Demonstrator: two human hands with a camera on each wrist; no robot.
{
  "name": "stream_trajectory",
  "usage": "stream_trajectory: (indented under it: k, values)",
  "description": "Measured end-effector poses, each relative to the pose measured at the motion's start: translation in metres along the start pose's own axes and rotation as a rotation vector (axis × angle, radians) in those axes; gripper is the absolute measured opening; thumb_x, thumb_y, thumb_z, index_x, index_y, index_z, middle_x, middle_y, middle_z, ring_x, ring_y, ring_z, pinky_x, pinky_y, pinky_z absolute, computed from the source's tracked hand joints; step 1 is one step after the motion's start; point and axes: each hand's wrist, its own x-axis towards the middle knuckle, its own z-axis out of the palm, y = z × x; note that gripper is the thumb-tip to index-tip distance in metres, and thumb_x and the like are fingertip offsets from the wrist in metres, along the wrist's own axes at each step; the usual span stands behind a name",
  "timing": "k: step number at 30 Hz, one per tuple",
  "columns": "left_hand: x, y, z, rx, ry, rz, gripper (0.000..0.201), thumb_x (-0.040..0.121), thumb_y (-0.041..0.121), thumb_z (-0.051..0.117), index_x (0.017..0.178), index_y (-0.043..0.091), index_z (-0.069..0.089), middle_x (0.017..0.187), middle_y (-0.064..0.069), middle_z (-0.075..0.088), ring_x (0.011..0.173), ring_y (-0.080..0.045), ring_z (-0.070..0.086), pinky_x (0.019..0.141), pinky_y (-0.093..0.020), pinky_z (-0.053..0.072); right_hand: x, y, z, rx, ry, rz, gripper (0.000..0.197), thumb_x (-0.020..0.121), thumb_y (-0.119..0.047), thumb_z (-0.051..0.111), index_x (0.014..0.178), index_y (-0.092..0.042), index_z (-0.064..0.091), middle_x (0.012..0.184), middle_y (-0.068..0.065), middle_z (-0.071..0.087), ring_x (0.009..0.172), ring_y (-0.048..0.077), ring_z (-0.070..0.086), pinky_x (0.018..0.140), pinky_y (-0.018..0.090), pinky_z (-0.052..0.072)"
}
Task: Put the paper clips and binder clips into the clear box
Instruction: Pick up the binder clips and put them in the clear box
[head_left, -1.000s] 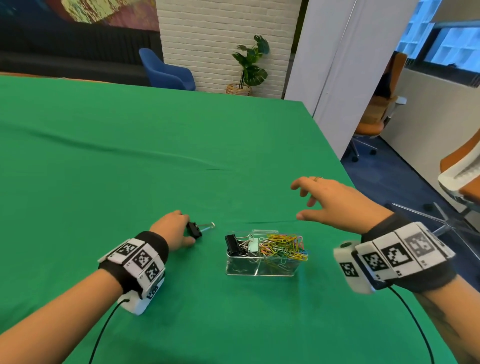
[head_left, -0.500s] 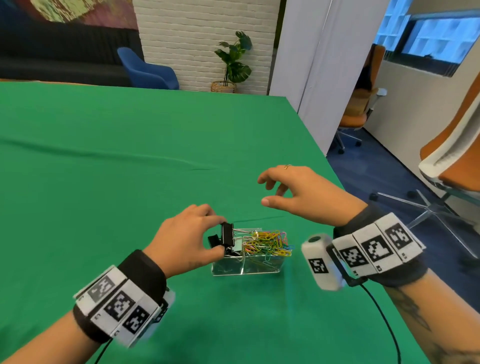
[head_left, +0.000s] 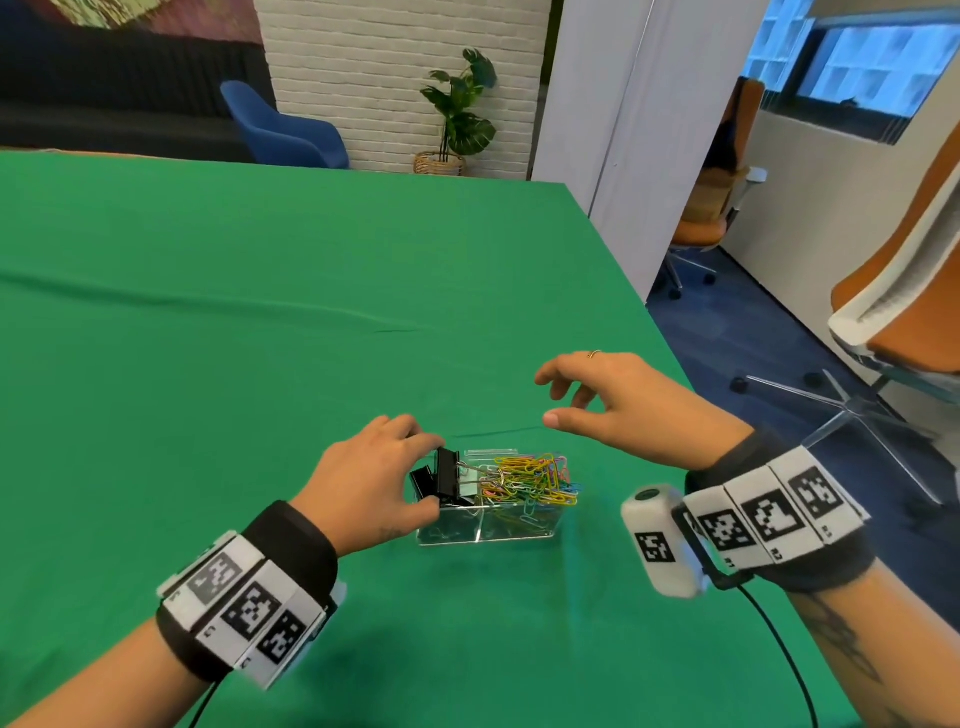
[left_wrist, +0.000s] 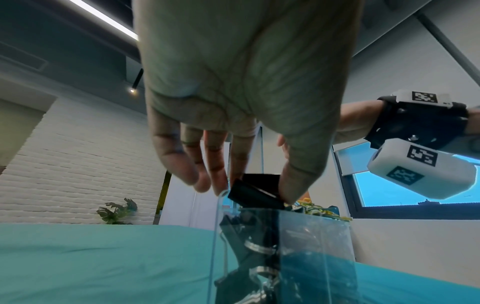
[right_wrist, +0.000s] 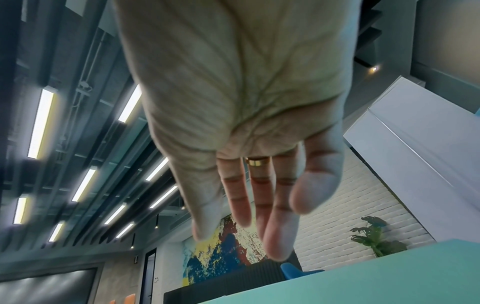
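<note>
A small clear box (head_left: 514, 526) stands on the green table, filled with coloured paper clips (head_left: 530, 479) on its right and black binder clips on its left. My left hand (head_left: 434, 475) pinches a black binder clip (head_left: 448, 477) between thumb and forefinger just over the box's left end. In the left wrist view the same binder clip (left_wrist: 255, 191) sits at the rim of the clear box (left_wrist: 311, 246), held by my left hand (left_wrist: 259, 185). My right hand (head_left: 550, 397) hovers behind and to the right of the box, fingers loosely spread and holding nothing. The right wrist view shows my right hand (right_wrist: 241, 230) with relaxed fingers.
The green cloth (head_left: 260, 322) covers the table; its right edge (head_left: 670, 364) drops to a blue floor. Orange office chairs (head_left: 893, 312) stand to the right. A blue chair (head_left: 285, 130) and a potted plant (head_left: 460, 114) stand beyond the far edge.
My left hand lifted the black binder clip from the cloth left of the box and carried it right, over the box's left end. My right hand stayed hovering, drifting slightly nearer.
</note>
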Motion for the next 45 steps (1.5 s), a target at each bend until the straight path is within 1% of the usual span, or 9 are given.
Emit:
stream_trajectory:
  k: [14,27,31,36,38,39,41,43,45]
  values:
    - [-0.001,0.005,0.0,0.025,-0.002,0.026,0.084,0.054,0.063,0.023,0.129,0.032,0.044,0.115,0.009,0.052,0.108,-0.014,0.048,0.076,-0.031,0.047,-0.002,0.005,0.006,0.0,0.006,0.013,0.041,0.087,-0.034,0.058,0.125,-0.022,0.047,0.109,-0.002,0.059,0.087,0.014,0.061,0.083,0.033,0.048]
    - [-0.005,0.003,0.004,-0.039,0.104,0.044,0.062,0.06,0.058,0.035,0.116,0.039,0.055,0.11,0.012,0.055,0.099,-0.014,0.05,0.065,-0.029,0.048,-0.005,0.0,0.033,0.033,0.028,-0.056,0.042,0.086,-0.036,0.059,0.124,-0.025,0.048,0.118,-0.005,0.05,0.083,0.008,0.057,0.089,0.041,0.047]
    - [-0.012,-0.002,-0.011,-0.073,0.213,0.01,0.06,0.06,0.06,0.04,0.112,0.036,0.059,0.103,0.011,0.055,0.096,-0.014,0.053,0.067,-0.029,0.047,-0.002,-0.007,0.035,0.068,0.122,-0.082,0.034,0.086,-0.032,0.058,0.119,-0.023,0.052,0.108,-0.008,0.048,0.078,0.01,0.053,0.086,0.04,0.048]
    - [-0.022,-0.016,-0.034,-0.13,0.353,-0.054,0.058,0.054,0.059,0.043,0.103,0.034,0.063,0.087,0.013,0.05,0.083,-0.013,0.05,0.07,-0.03,0.046,0.005,-0.021,0.043,0.142,0.167,-0.099,0.017,0.086,-0.027,0.058,0.098,-0.015,0.058,0.085,-0.005,0.05,0.07,0.018,0.052,0.077,0.039,0.048]
    - [-0.024,-0.018,-0.037,-0.165,0.364,-0.048,0.058,0.054,0.058,0.044,0.103,0.034,0.063,0.085,0.015,0.047,0.079,-0.009,0.047,0.069,-0.027,0.044,0.008,-0.026,0.047,0.183,0.15,-0.083,0.016,0.087,-0.023,0.06,0.099,-0.013,0.059,0.083,-0.002,0.054,0.071,0.017,0.052,0.075,0.032,0.046]
    - [-0.023,-0.017,-0.038,-0.23,0.381,-0.038,0.056,0.054,0.057,0.045,0.102,0.034,0.063,0.084,0.014,0.048,0.077,-0.008,0.047,0.067,-0.024,0.043,0.009,-0.029,0.049,0.223,0.126,-0.057,0.02,0.087,-0.023,0.06,0.104,-0.012,0.06,0.084,-0.002,0.056,0.072,0.015,0.052,0.073,0.026,0.045]
    - [-0.02,-0.012,-0.036,-0.473,0.419,-0.011,0.051,0.055,0.053,0.051,0.099,0.033,0.063,0.085,0.014,0.053,0.073,-0.003,0.049,0.06,-0.008,0.038,0.01,-0.04,0.053,0.451,0.049,0.009,0.033,0.089,-0.026,0.058,0.119,-0.012,0.055,0.088,-0.005,0.057,0.073,0.011,0.055,0.062,0.014,0.044]
    - [-0.014,-0.003,-0.03,-0.711,0.44,0.017,0.049,0.054,0.05,0.056,0.099,0.033,0.063,0.088,0.013,0.059,0.071,-0.001,0.05,0.055,-0.001,0.036,0.011,-0.05,0.056,0.816,-0.008,0.031,0.036,0.09,-0.019,0.055,0.125,-0.012,0.05,0.093,-0.005,0.056,0.072,0.007,0.059,0.049,0.013,0.046]
    - [-0.009,0.007,-0.022,-0.855,0.448,0.002,0.044,0.053,0.05,0.058,0.095,0.038,0.06,0.089,0.014,0.064,0.068,0.001,0.051,0.055,-0.002,0.037,0.011,-0.055,0.054,1.013,0.047,0.017,0.027,0.089,-0.01,0.055,0.116,-0.014,0.055,0.091,-0.003,0.057,0.069,0.005,0.06,0.044,0.015,0.047]
